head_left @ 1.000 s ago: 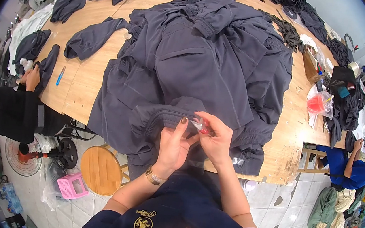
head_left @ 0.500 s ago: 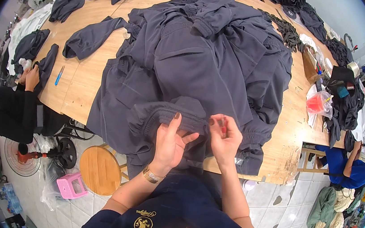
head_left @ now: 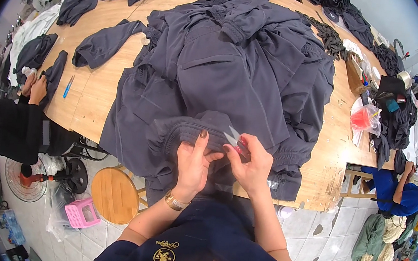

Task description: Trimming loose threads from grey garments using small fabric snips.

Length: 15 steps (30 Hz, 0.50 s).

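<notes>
A pile of dark grey garments (head_left: 209, 79) covers the middle of the table. At its near edge, my left hand (head_left: 193, 167) is closed on the gathered elastic band (head_left: 213, 126) of one garment, thumb on top and fingers tucked behind the cloth. My right hand (head_left: 253, 167) grips small thread snips (head_left: 234, 136) with silver blades and a reddish handle. The blades are parted and point up and left, just right of the band. Whether they touch the cloth, I cannot tell.
A wooden table (head_left: 333, 144) lies under the pile. Blue-handled snips (head_left: 68, 86) rest at left, near a seated person (head_left: 12, 118) handling grey cloth. A wooden stool (head_left: 114, 194) and a fan (head_left: 26, 178) stand below. At right are a red drink cup (head_left: 362, 118) and a person in blue (head_left: 403, 191).
My right hand has turned and shifted slightly left toward my left hand, and the snips' blades now show. The left hand keeps its place on the band.
</notes>
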Each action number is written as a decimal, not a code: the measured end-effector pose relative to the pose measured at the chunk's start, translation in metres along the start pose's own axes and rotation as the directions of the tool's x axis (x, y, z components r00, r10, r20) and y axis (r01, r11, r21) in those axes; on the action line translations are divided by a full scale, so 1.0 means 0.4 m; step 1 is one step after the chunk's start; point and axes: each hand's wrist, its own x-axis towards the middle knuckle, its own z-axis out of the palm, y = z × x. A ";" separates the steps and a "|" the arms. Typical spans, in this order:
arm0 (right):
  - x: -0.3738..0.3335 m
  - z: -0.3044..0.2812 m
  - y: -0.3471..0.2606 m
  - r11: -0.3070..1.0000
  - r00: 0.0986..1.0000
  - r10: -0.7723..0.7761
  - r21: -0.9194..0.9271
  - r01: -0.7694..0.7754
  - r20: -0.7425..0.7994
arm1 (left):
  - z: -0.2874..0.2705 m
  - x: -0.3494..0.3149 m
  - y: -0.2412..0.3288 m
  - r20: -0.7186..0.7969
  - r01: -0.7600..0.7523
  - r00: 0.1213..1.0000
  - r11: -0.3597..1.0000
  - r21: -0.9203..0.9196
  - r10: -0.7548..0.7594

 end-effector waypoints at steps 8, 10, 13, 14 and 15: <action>0.001 -0.024 -0.009 0.957 0.987 -0.148 -0.245 0.158 0.058 | 0.001 -0.001 0.002 -0.033 -0.015 0.999 0.998 0.062 0.017; 0.002 -0.027 -0.013 0.956 0.987 -0.149 -0.249 0.158 0.054 | -0.003 -0.001 0.002 -0.060 -0.031 0.997 0.994 0.108 0.038; 0.002 -0.035 -0.017 0.955 0.988 -0.136 -0.255 0.152 0.077 | -0.005 0.000 -0.002 -0.044 -0.042 0.998 0.991 0.124 0.048; 0.001 -0.033 -0.013 0.953 0.988 -0.140 -0.263 0.154 0.071 | -0.004 0.000 -0.003 -0.044 -0.042 0.998 0.991 0.125 0.048; -0.001 -0.031 -0.009 0.950 0.988 -0.143 -0.270 0.155 0.065 | -0.001 -0.001 -0.004 -0.055 -0.040 0.997 0.991 0.130 0.047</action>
